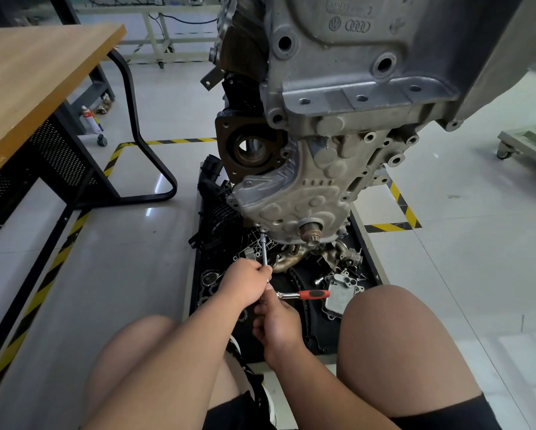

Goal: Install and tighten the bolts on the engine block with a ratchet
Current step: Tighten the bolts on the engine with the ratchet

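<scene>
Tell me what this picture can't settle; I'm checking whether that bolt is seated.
Head view:
Bolt head: covered by the socket.
Head of the ratchet: hidden by the left hand and right hand.
Top of the engine block: cut off by the upper edge.
Loose parts on the tray: too small.

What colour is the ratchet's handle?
The ratchet handle is red-orange with a black insert; the head view shows it best.
</scene>
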